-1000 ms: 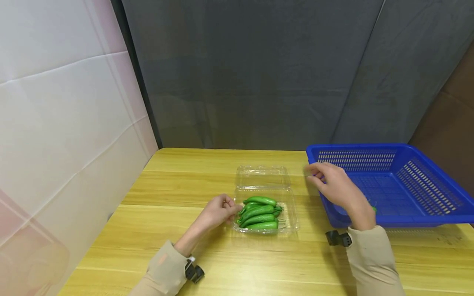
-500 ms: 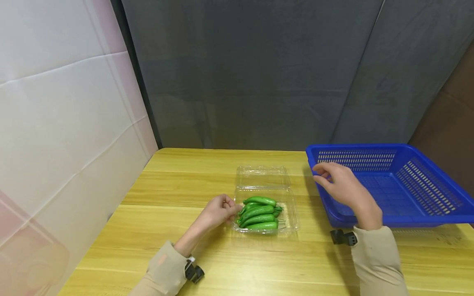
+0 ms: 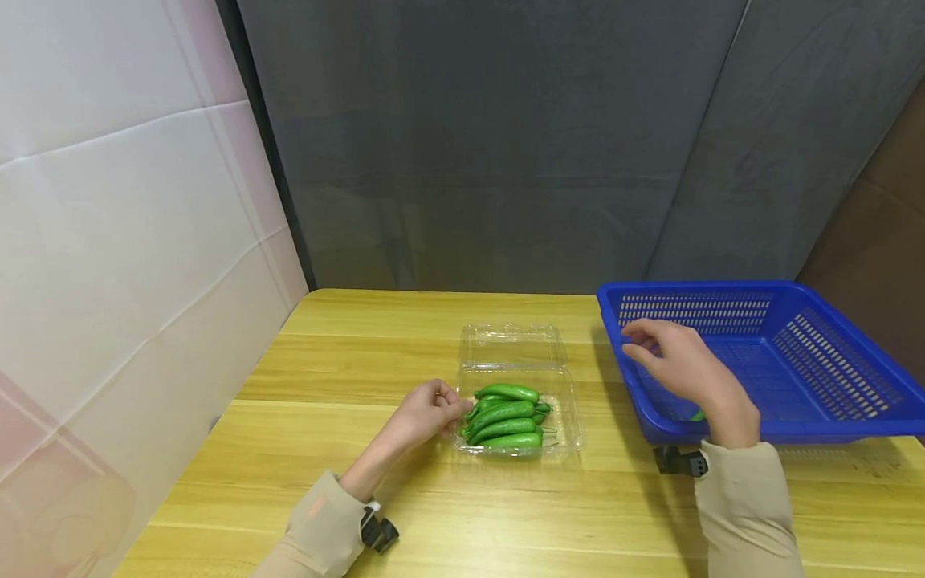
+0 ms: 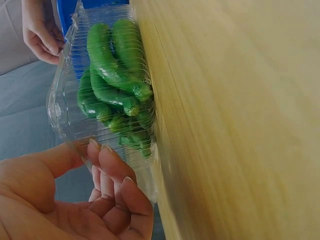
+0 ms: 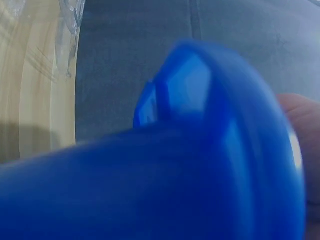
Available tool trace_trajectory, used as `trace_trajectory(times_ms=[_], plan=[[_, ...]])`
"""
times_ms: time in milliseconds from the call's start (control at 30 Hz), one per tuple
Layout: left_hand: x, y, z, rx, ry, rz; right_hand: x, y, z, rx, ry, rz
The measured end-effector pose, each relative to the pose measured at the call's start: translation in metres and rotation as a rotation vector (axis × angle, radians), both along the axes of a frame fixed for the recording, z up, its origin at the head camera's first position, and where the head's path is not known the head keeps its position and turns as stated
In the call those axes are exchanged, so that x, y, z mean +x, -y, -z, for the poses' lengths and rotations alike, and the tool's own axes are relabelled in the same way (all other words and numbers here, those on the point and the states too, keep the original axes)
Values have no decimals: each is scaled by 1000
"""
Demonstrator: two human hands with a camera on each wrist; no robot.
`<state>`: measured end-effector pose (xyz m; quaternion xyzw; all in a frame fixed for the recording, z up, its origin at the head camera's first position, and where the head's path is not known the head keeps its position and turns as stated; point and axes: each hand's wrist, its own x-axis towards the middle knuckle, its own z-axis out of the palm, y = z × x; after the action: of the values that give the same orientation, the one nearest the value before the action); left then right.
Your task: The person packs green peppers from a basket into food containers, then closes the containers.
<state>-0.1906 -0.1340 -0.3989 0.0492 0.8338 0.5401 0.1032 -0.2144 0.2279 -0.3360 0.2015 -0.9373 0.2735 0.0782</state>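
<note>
A clear plastic clamshell box (image 3: pixel 571 401) lies with its lid folded back on the wooden table. Several green peppers (image 3: pixel 506 411) are piled inside it, stem ends toward the left in the left wrist view. My left hand (image 3: pixel 426 413) pinches the box's left rim between thumb and fingers (image 4: pixel 117 167). Over the left side of a blue plastic basket (image 3: pixel 751 437) hovers my right hand (image 3: pixel 679 361), fingers loosely bent with nothing between them. A bit of a green pepper (image 3: pixel 697 416) shows in the basket beside the right wrist. The basket wall (image 5: pixel 150 185) fills most of the right wrist view.
The wooden table (image 3: pixel 361 337) ends at a dark grey curtain (image 3: pixel 462 160) behind. A white sheet (image 3: pixel 130 225) hangs along the left. The basket stands at the table's right, near a brown surface (image 3: pixel 882 209).
My right hand has moved to the right and a little down, further over the basket. The left hand, the box and the peppers in it have stayed put.
</note>
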Motion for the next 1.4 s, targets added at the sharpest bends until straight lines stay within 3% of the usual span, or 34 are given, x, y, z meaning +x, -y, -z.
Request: trace_trajectory(times_ms=[800, 1400], plan=[[0, 0, 0, 40, 25, 1, 1, -27, 2, 13, 18, 6], [0, -1, -1, 35, 24, -2, 2, -43, 8, 44, 129, 27]])
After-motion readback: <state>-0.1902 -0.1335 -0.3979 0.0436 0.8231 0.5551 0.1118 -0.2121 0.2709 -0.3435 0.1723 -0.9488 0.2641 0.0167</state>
